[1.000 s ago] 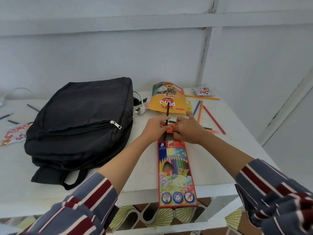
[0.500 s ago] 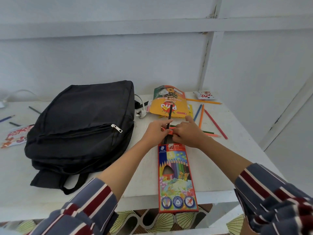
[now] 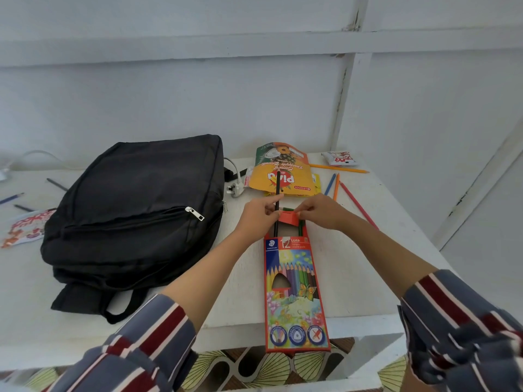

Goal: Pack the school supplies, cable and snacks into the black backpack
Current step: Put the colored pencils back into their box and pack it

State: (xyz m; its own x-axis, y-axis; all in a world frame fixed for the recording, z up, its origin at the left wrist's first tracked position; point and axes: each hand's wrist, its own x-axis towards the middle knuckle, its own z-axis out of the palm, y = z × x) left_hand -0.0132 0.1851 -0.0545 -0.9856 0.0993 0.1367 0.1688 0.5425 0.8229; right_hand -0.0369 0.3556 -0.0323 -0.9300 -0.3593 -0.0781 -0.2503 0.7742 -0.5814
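Pencil box (image 3: 294, 292) on table (image 3: 353, 264), beside zipped black backpack (image 3: 135, 210) | left hand (image 3: 259, 215) pinches black pencil (image 3: 278, 182), end at mouth | right hand (image 3: 319, 212) pinches flap (image 3: 288, 217) back | advice: slide pencil straight lengthwise, flap held clear.

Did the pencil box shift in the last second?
No. The coloured pencil box still overhangs the white table's front edge by the same amount.
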